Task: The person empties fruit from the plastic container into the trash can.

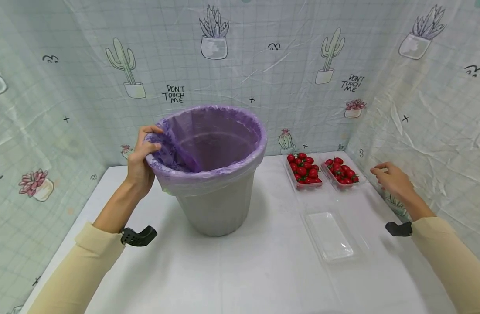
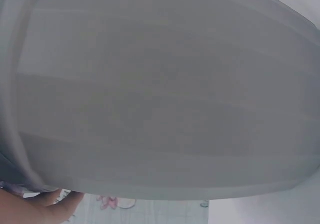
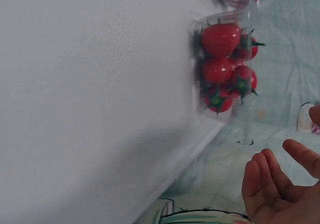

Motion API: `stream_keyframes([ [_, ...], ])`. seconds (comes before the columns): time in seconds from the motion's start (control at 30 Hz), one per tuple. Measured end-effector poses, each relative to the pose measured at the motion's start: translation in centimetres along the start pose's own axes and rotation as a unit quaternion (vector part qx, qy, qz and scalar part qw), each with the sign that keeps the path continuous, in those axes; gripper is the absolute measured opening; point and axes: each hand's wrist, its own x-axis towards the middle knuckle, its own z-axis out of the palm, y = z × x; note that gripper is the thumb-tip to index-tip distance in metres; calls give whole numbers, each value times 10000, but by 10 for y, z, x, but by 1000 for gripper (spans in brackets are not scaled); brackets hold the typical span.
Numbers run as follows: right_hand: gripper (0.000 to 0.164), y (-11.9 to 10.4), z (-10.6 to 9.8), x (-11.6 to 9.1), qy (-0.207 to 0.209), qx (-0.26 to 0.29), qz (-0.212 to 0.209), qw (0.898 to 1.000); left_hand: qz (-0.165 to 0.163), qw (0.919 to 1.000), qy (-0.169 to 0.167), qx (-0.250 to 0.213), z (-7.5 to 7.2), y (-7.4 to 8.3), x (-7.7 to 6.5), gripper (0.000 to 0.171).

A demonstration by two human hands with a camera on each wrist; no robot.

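Note:
A grey trash can (image 1: 218,209) stands on the table, its rim lined with a purple patterned trash bag (image 1: 228,172) folded over the outside. My left hand (image 1: 142,157) grips the rim at its left side, fingers hooked over the bag. In the left wrist view the grey wall (image 2: 165,94) of the can fills most of the picture, with part of that hand (image 2: 42,209) at the lower left. Off to the right, my right hand (image 1: 394,179) hovers with nothing in it, fingers loosely bent. Closest to it is a clear punnet of cherry tomatoes (image 1: 342,172).
Beside that punnet sits a second clear punnet of cherry tomatoes (image 1: 304,170). An empty clear plastic box (image 1: 330,235) lies nearer on the white table (image 1: 240,270). A cactus-print sheet (image 1: 247,56) encloses the back and both sides.

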Motion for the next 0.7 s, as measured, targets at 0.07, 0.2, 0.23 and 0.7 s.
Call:
stream_keyframes([
  [0.07, 71, 4, 3, 9, -36, 14, 107, 9999, -3, 10000, 4, -2, 0, 0, 0, 33],
  [0.2, 73, 11, 10, 23, -387, 462, 222, 9979, 10, 10000, -12, 2, 0, 1, 0, 33],
  [0.23, 73, 13, 12, 26, -469, 631, 251, 9966, 8, 10000, -15, 5, 0, 1, 0, 33],
  [0.7, 64, 32, 27, 43, -1086, 2070, 497, 9710, -41, 10000, -16, -33, -1, -1, -1, 35],
])
